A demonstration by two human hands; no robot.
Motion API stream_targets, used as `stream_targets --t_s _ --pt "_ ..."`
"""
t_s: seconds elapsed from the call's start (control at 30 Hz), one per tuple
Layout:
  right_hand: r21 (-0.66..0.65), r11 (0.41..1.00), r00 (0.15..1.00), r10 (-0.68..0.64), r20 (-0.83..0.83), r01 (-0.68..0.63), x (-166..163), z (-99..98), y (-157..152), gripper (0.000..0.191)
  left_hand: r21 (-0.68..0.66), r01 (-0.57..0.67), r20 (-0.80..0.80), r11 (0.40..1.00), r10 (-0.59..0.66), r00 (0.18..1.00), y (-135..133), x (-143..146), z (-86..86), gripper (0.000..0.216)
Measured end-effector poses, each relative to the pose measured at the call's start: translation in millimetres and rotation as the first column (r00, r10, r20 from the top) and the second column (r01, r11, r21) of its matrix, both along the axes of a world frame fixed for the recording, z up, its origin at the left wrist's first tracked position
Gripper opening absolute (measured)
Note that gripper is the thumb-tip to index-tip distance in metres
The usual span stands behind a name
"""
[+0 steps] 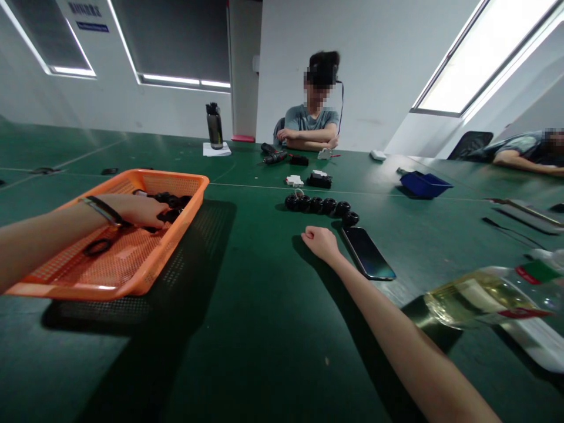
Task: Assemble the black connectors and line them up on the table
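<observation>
here, left hand reaches into orange basket, grip unclear; right hand rests fisted.

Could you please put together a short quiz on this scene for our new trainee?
1. True or false: the left hand reaches into the orange basket, onto the black parts there.
2. Which thing lies just to the right of the right hand? A. a phone B. a drill C. a blue tray
3. Fill in: the right hand rests on the green table, holding nothing, closed in a ____.

Key: 1 true; 2 A; 3 fist.
</observation>
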State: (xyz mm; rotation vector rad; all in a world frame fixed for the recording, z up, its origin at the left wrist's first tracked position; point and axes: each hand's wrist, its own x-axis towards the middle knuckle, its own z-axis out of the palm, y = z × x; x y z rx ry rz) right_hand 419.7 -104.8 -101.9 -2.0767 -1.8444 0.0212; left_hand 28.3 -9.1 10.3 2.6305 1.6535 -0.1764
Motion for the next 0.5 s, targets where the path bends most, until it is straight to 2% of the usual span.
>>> stream_targets --t_s 0.03,0.1,0.2,0.3,0.37,0.43,0.5 --pt "0.000 1.000 1.000 0.000 0.004 0.000 0 0.1 0 0.027 -0.008 -0.012 -0.108 1.000 0.011 0.994 -1 2 4.9 0.039" --pt "0.000 1.000 1.000 0.002 0.012 -0.002 -1 0.3 -1 0.026 0.024 -0.020 -0.219 1.000 0.025 0.975 -6 6 16.3 0.043" --pt "-0.004 1.000 1.000 0.006 0.024 -0.006 -2 1.1 -1 0.026 0.197 -0.051 -0.184 0.979 0.088 0.979 -23 17 34.2 0.053" --pt "-0.010 1.000 0.999 0.013 0.034 -0.013 -3 2.2 -2 0.025 0.260 -0.074 -0.069 0.963 0.095 0.993 -48 39 45.4 0.057" --pt "-0.014 1.000 0.999 0.022 0.040 -0.022 -3 3.0 -3 0.025 0.189 0.017 0.072 0.982 -0.031 0.997 -66 60 43.3 0.052" --pt "-0.016 0.999 0.998 0.030 0.047 -0.029 -4 3.6 -4 0.025 0.006 0.193 0.195 0.981 -0.190 0.962 -86 82 31.4 0.045" --pt "-0.017 0.999 0.998 0.035 0.052 -0.034 -5 4.0 -5 0.025 -0.146 0.399 0.296 0.905 -0.345 0.891 -105 103 11.9 0.040"
